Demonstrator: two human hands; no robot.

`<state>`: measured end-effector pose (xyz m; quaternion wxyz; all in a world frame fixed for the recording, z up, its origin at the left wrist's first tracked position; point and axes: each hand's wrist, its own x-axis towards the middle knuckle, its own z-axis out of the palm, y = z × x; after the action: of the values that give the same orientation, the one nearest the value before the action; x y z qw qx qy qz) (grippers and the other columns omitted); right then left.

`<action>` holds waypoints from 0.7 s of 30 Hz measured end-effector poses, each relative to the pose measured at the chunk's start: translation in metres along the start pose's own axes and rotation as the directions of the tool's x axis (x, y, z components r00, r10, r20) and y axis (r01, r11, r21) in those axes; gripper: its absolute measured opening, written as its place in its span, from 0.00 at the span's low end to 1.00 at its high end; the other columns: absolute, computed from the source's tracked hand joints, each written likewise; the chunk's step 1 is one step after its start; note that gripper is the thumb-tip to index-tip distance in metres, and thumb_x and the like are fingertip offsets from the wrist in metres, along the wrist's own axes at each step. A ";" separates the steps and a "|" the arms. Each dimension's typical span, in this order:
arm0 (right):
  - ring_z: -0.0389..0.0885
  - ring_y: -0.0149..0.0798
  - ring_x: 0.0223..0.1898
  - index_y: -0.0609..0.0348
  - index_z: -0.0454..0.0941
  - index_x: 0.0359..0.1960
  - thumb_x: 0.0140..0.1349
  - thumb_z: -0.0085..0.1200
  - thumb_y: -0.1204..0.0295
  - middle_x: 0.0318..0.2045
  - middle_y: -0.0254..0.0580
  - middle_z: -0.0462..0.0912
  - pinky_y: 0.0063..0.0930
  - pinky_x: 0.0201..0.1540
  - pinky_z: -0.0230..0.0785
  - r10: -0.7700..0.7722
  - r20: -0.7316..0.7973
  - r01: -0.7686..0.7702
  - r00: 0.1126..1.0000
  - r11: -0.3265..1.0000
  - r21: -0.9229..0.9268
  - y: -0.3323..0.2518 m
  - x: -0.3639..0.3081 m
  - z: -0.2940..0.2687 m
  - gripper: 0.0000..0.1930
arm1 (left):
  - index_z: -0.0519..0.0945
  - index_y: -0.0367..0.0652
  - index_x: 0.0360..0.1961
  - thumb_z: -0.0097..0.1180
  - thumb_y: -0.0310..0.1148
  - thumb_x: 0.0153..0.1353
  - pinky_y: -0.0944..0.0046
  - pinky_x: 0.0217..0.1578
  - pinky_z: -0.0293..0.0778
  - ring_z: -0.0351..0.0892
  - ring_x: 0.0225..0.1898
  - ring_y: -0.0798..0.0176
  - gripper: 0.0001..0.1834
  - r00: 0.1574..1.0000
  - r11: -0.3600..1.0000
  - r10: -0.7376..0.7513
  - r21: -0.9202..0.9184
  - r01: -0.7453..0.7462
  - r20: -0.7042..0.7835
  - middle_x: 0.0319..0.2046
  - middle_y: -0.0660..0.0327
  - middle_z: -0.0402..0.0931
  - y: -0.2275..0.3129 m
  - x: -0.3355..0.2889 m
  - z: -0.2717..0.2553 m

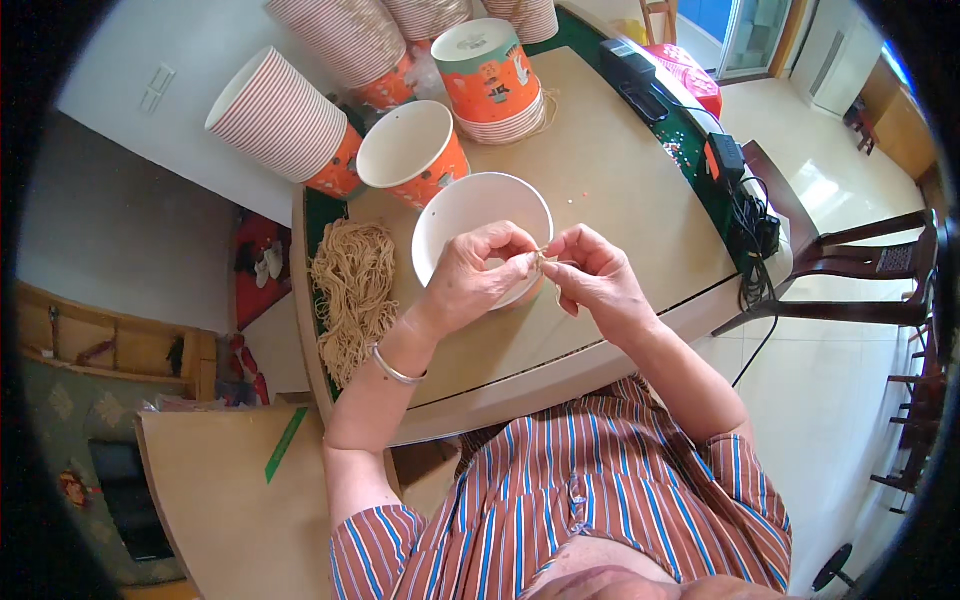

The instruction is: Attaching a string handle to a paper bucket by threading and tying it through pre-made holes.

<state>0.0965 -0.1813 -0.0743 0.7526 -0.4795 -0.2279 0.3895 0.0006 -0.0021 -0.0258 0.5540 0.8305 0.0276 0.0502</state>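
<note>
Head camera view: a short length of thin beige twisted cord [556, 264] lies between the fingertips of both bare hands, above the right side of the rim of a round white-lined paper bucket [448, 232]. On the left hand [470, 270], thumb and forefinger bow apart in a loop and close at their tips on the cord. On the right hand [602, 284], thumb and forefinger are likewise pinched together on it, the other fingers loosely curled below. A bit of cord shows between the two pinches, and a strand hangs down beside the right fingers. Whether the cord passes through the bucket's wall I cannot tell, as the hands cover that part.

The bucket stands mouth up on a tan-topped table [640, 215] with a dark green border. Just behind it is an orange-printed paper bucket [432, 180], with a leaning stack of nested striped-looking buckets [285, 125] to its left. A loose heap of beige cord [352, 290] lies left of the hands, near the table's edge. A silver bangle [397, 368] circles the left forearm.
</note>
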 end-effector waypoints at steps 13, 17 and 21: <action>0.68 0.21 0.21 0.59 0.73 0.44 0.71 0.56 0.72 0.23 0.26 0.69 0.18 0.22 0.64 0.101 -0.079 -0.087 0.992 0.982 0.171 0.002 -0.003 0.003 0.06 | 0.81 0.36 0.38 0.56 0.24 0.66 0.72 0.41 0.79 0.81 0.37 0.75 0.04 0.997 0.986 -0.077 -0.148 0.073 -0.023 0.33 0.66 0.82 -0.001 -0.001 0.002; 0.69 0.19 0.23 0.60 0.74 0.49 0.71 0.57 0.71 0.24 0.26 0.71 0.15 0.22 0.64 -0.114 -0.078 0.111 0.990 0.993 -0.035 -0.005 -0.009 0.011 0.10 | 0.81 0.35 0.38 0.55 0.23 0.67 0.72 0.41 0.80 0.81 0.37 0.75 0.04 0.996 0.977 -0.089 -0.195 0.083 -0.022 0.34 0.66 0.82 0.001 0.000 0.003; 0.69 0.16 0.22 0.60 0.76 0.48 0.69 0.59 0.71 0.26 0.25 0.76 0.13 0.20 0.61 -0.075 -0.018 0.073 0.997 0.992 -0.098 0.008 -0.003 0.008 0.10 | 0.81 0.35 0.39 0.55 0.23 0.67 0.72 0.41 0.80 0.81 0.37 0.75 0.04 0.995 0.981 -0.095 -0.173 0.091 -0.015 0.34 0.65 0.82 0.002 -0.001 0.003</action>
<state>0.0861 -0.1768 -0.0782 0.7446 -0.5113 -0.2559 0.3445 0.0004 -0.0054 -0.0250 0.6250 0.7767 0.0684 0.0364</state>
